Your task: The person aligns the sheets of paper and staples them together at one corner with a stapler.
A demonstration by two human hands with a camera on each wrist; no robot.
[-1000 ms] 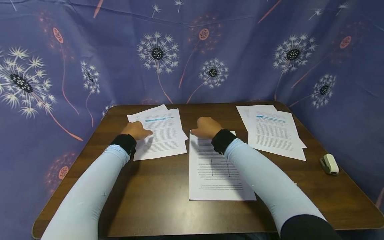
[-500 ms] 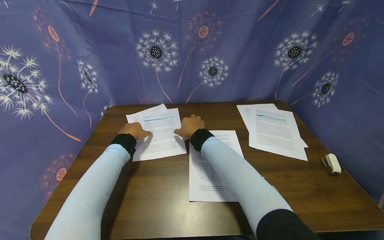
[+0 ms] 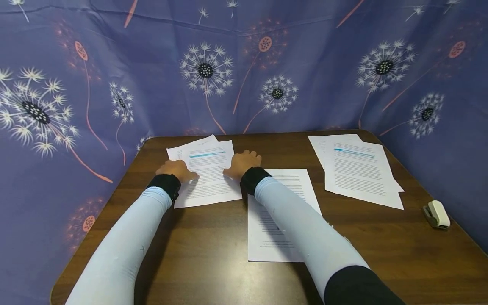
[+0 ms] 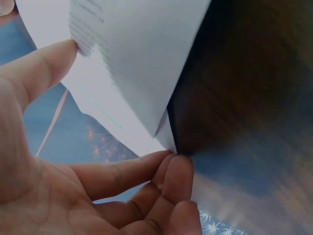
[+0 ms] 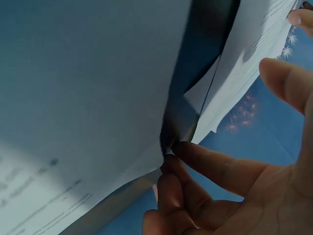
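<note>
Two overlapping printed sheets (image 3: 207, 186) lie at the left of the table, the upper one marked with a blue highlighter line. My left hand (image 3: 177, 170) is at their left side. In the left wrist view its thumb (image 4: 61, 56) lies over the printed paper, and the fingers are loosely bent at the edge, well apart from the thumb. My right hand (image 3: 242, 164) is at the right edge of these sheets, thumb (image 5: 279, 78) spread from the fingers. Its forearm crosses above a printed stack (image 3: 263, 237) in the middle, hiding part of it.
At the right lie two more overlapping sheets (image 3: 358, 173), the upper one also with a blue line. A small white and grey device (image 3: 437, 214), stapler-like, sits near the right edge of the brown wooden table (image 3: 213, 254). A dandelion-patterned cloth (image 3: 160, 63) hangs behind.
My right hand has moved left, from the top of the middle stack to the right edge of the left sheets, and its fingers have spread. My left hand stays where it was.
</note>
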